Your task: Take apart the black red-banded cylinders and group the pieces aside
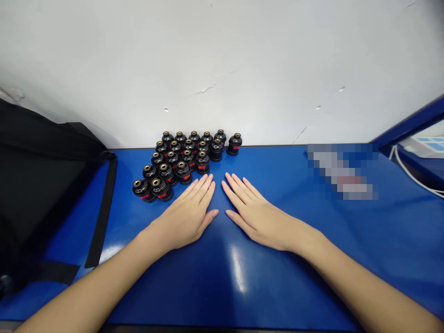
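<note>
Both hands lie palm down on the blue tabletop point(208, 286), fingers stretched out and pointing toward the wall. My left hand point(189, 212) holds nothing; its fingertips are close to the front of a group of black bushing-like parts point(182, 171). These glossy parts stand upright in slanted rows, each with a brass-coloured ring on top and a red mark on many sides. My right hand point(260, 215) is also bare and flat, a short gap from the left. One black part point(235, 144) stands slightly apart at the right end of the back row.
A black bag point(45, 175) with straps point(102, 217) takes up the left of the table. A pixelated item point(343, 173) lies at the right. Behind rises a white wall point(222, 60); a blue frame bar point(409, 120) and white cable point(412, 173) are at the far right.
</note>
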